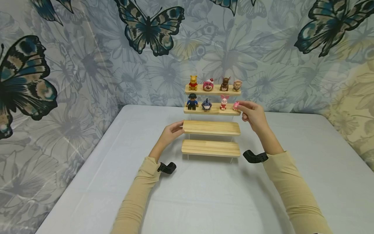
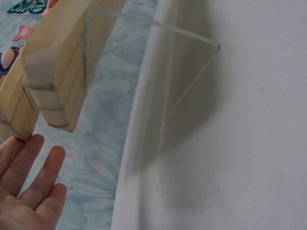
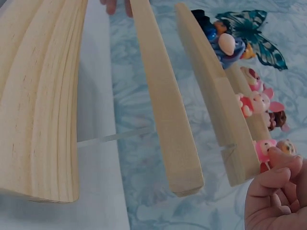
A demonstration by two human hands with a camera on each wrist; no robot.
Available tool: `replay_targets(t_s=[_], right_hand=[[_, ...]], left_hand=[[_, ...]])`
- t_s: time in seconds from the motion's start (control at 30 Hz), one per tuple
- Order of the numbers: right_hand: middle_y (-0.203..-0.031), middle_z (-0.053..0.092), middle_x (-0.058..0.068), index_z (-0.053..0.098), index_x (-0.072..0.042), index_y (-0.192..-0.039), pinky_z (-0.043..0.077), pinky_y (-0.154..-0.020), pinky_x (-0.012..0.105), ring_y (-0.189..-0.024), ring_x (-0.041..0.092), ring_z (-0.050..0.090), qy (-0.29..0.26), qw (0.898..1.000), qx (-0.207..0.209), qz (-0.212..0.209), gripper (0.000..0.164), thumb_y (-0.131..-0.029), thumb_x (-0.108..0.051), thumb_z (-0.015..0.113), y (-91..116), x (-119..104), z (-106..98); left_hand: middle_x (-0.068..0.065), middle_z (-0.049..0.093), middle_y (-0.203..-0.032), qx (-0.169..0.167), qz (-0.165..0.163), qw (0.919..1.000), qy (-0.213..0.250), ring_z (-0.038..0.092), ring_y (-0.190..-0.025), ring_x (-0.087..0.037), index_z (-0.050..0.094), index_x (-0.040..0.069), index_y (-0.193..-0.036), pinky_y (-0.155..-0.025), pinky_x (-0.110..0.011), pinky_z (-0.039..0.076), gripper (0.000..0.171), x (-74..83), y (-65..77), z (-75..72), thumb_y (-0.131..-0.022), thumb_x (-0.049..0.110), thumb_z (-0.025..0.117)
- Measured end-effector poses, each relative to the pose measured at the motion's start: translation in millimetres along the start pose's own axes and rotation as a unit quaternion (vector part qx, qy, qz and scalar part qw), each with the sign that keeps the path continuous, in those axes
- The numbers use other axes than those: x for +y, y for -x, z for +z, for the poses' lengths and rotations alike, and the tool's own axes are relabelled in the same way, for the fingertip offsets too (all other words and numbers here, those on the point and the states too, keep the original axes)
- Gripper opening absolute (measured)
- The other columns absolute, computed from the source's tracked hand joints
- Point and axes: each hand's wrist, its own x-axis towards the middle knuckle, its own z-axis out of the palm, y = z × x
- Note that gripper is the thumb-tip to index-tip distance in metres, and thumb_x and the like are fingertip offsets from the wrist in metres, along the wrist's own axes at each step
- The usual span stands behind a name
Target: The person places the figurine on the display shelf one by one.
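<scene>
A small pink figurine (image 1: 235,106) stands at the right end of the second board from the top of a tiered wooden display shelf (image 1: 211,128). Thumb and fingertips of my right hand (image 1: 253,115) pinch it; in the right wrist view the fingers partly cover the figurine (image 3: 264,149). At the shelf's left side, my left hand (image 1: 170,132) touches the end of the board below with extended fingers. That hand (image 2: 29,184) appears in the left wrist view with fingers spread and one fingertip against the wood. A pink piglet figurine (image 1: 223,102) sits just left of the pinched one.
On the same board are a donkey figurine (image 1: 206,105) and a dark-haired toy figure (image 1: 192,101). The top board carries a yellow bear (image 1: 193,83), a pink bear (image 1: 208,84), a brown figurine (image 1: 224,84) and a pale figurine (image 1: 237,85). A white cloth (image 1: 204,195) covers the table.
</scene>
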Motion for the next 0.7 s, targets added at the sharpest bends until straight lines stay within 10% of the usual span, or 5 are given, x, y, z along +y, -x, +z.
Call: replay_targets(t_s=[0.3,0.47,0.7], right_hand=[[-0.09,0.059,0.001,0.065,-0.009,-0.105,0.031,-0.039,0.02,-0.042,0.007,0.037,-0.024,0.999,-0.028,-0.003,0.019,-0.087,-0.013,0.059,3,-3,-5],[-0.103,0.06,0.003,0.064,-0.004,-0.108,0.031,-0.038,0.022,-0.041,0.009,0.036,-0.041,0.998,-0.021,-0.037,0.025,-0.089,-0.018,0.058,6,2,-16],[-0.107,0.061,0.003,0.061,-0.009,-0.115,0.042,-0.038,0.024,-0.05,0.014,0.048,0.075,0.994,0.049,-0.059,0.043,-0.083,-0.038,0.063,-54,90,-89]], left_hand=[[-0.019,0.038,-0.134,-0.012,-0.019,0.9997,0.008,0.044,-0.115,-0.031,0.035,-0.004,-0.134,-0.096,-0.034,0.037,0.048,-1.3,1.6,-3.2,-0.091,0.009,0.052],[-0.014,0.026,-0.142,-0.024,-0.061,0.9928,0.1,0.025,-0.128,-0.028,0.023,0.002,-0.141,-0.105,-0.04,0.021,0.051,-2.2,3.3,-5.6,-0.097,0.019,0.041],[-0.007,0.018,-0.146,0.089,-0.077,0.9813,0.152,0.014,-0.132,-0.018,0.017,0.01,-0.144,-0.107,-0.038,0.012,0.062,-12.1,-4.9,-13.1,-0.094,0.035,0.043]])
